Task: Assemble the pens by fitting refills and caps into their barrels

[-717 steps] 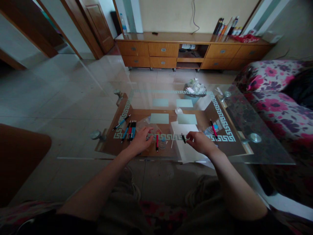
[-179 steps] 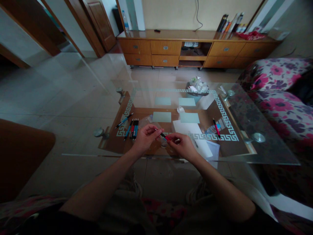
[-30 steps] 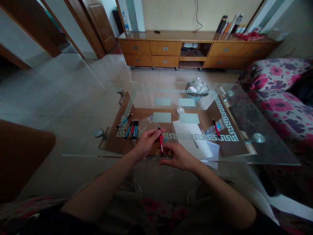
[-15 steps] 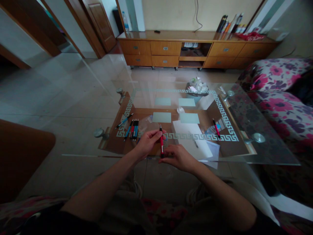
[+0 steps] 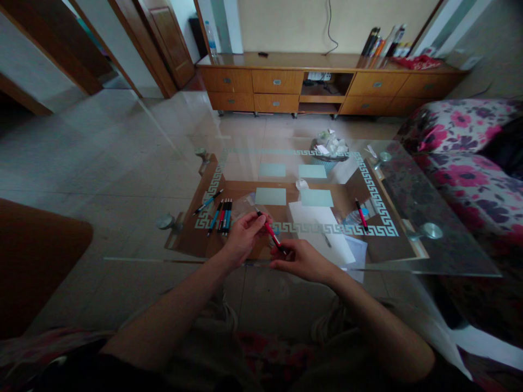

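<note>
A red pen [image 5: 271, 233] with black ends is held above the front part of the glass table, its tip slanting up and to the left. My left hand [image 5: 244, 237] pinches its upper half between thumb and fingers. At the lower black end, the curled fingers of my right hand [image 5: 300, 260] close on the pen. To the left, several blue and red pens [image 5: 224, 216] lie side by side, with one blue pen [image 5: 209, 201] set apart at an angle. Another red pen [image 5: 362, 214] lies on the right side of the glass.
The glass tabletop [image 5: 457, 239] has a patterned border. Beneath it show white paper [image 5: 322, 228] and a plastic bottle [image 5: 354, 216]. A filled waste basket [image 5: 329, 149] stands beyond. A wooden cabinet [image 5: 278, 81] lines the wall; a flowered sofa [image 5: 469, 163] is at right.
The red pen has turned from nearly upright to slanting, its tip swinging left and its lower end swinging right. My left hand has shifted slightly left.
</note>
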Available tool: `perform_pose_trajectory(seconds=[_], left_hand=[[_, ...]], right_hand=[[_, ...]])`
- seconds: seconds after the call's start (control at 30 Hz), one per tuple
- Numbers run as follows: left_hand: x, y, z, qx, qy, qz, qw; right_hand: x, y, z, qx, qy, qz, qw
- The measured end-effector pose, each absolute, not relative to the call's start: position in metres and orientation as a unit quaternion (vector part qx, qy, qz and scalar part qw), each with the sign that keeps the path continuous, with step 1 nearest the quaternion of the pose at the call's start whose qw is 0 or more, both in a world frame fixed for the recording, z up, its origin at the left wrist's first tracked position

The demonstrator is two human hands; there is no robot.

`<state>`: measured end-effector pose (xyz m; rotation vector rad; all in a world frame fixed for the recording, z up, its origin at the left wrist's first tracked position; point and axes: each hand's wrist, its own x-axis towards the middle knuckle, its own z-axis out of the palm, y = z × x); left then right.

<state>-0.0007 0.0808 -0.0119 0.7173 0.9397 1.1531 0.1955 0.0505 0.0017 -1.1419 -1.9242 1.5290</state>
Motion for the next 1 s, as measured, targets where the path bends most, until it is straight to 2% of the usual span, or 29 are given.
perform_pose_trajectory(seconds=[0.13,0.23,0.3,0.4,0.53,0.63,0.9,1.0], left_hand=[[0.000,0.080,-0.013,0.341,0.426,0.507,0.667],[0.004,0.074,-0.012,0.416,0.456,0.444,0.650],[0.007,0.068,-0.011,0.454,0.461,0.407,0.644],[0.009,0.063,-0.011,0.482,0.469,0.384,0.633],[0.007,0.061,-0.012,0.510,0.492,0.369,0.601],[0.009,0.061,-0.014,0.527,0.501,0.359,0.585],[0.020,0.066,-0.021,0.551,0.496,0.319,0.590],[0.026,0.072,-0.023,0.540,0.454,0.317,0.634]], right_hand=[[0.211,0.060,0.001,-0.460,-0.592,0.594,0.292],[0.223,0.066,-0.002,-0.492,-0.477,0.613,0.393],[0.229,0.068,0.001,-0.497,-0.435,0.618,0.426],[0.238,0.066,0.012,-0.498,-0.509,0.579,0.397],[0.253,0.059,0.025,-0.477,-0.698,0.441,0.300],[0.259,0.053,0.023,-0.479,-0.744,0.365,0.289],[0.260,0.055,0.007,-0.455,-0.737,0.452,0.214],[0.277,0.068,0.006,-0.462,-0.715,0.479,0.214]])
